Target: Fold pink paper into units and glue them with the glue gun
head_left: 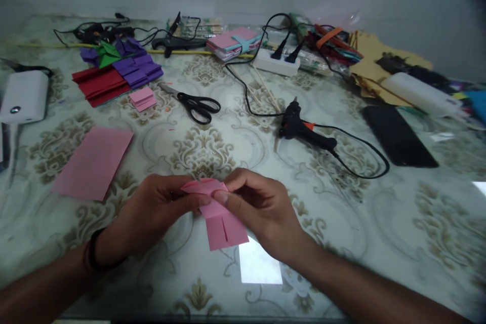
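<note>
A small pink paper piece [227, 230], with a slit in its lower part and folds at its top, is held between both hands above the table. My left hand [157, 207] pinches its upper left side, thumb on top. My right hand [261, 207] grips the upper right side, its thumb close to the left one. The fingers behind the paper are partly hidden. A flat pink sheet [93, 164] lies to the left, and a small folded pink piece [143, 98] rests farther back.
Black scissors [197, 106] and a glue gun [304, 129] with a looping cord lie beyond my hands. Red folded paper [99, 83] and purple paper [138, 70] are at the back left. A power strip [276, 62], a phone [398, 135] and a white power bank [25, 96] also sit on the patterned table [197, 283].
</note>
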Demonstrator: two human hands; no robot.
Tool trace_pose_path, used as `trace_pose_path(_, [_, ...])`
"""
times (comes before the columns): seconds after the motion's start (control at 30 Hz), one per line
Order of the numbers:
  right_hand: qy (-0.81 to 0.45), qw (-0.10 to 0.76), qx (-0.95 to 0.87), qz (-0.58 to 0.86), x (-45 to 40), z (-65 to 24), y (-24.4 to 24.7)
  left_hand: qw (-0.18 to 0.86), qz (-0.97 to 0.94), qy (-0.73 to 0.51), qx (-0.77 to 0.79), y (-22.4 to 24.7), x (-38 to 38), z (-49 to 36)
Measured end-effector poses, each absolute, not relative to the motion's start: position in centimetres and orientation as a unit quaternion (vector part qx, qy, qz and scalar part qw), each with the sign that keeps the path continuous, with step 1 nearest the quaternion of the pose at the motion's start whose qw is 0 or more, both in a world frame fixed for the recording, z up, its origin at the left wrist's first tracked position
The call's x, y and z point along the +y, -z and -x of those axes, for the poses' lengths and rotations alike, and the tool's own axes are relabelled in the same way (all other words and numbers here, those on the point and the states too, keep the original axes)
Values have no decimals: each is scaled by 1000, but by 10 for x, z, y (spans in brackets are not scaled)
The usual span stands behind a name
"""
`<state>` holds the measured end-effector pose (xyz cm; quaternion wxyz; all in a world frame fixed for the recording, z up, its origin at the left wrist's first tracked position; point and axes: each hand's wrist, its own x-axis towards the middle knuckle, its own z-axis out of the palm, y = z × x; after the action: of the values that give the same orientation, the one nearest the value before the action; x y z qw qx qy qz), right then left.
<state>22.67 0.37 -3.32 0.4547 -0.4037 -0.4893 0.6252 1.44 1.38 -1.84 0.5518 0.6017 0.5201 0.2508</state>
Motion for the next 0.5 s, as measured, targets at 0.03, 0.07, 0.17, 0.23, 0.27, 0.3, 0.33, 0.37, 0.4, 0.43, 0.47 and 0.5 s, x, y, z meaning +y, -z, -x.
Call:
trace_pose_path(0.03, [-636,454,-481,398,4,-227,33,553,-602,-251,518,18,14,-14])
trace_pose_path(0.07, [-644,453,-473,394,5,-227,34,557,-601,-252,514,17,13,-14])
trace_pose_path(0.17, [-664,452,-452,389,6,-227,36,575,-592,-271,495,17,12,-14])
trace_pose_path(0.23, [-666,450,-446,393,6,-227,36,571,-593,-279,495,18,11,-14])
trace_pose_path(0.27, [-664,447,-447,400,6,-227,36,562,-596,-282,500,18,11,-15])
trace_pose_path(0.3, [-659,442,-450,408,7,-227,35,552,-596,-285,510,18,12,-15])
trace_pose_path(0.33, [-654,437,-455,417,7,-227,34,541,-591,-290,523,17,12,-15])
trace_pose_path(0.37, [-649,432,-460,425,7,-227,33,532,-583,-298,537,17,13,-16])
trace_pose_path(0.4, [-645,427,-464,431,7,-228,32,526,-574,-306,548,17,14,-16])
trace_pose_path(0.43, [-643,422,-468,436,8,-228,32,523,-565,-313,556,16,15,-16])
trace_pose_path(0.47, [-641,420,-470,438,9,-228,32,523,-561,-316,559,16,15,-15])
trace_pose_path(0.5, [-641,418,-470,440,9,-228,33,526,-560,-314,558,17,16,-15])
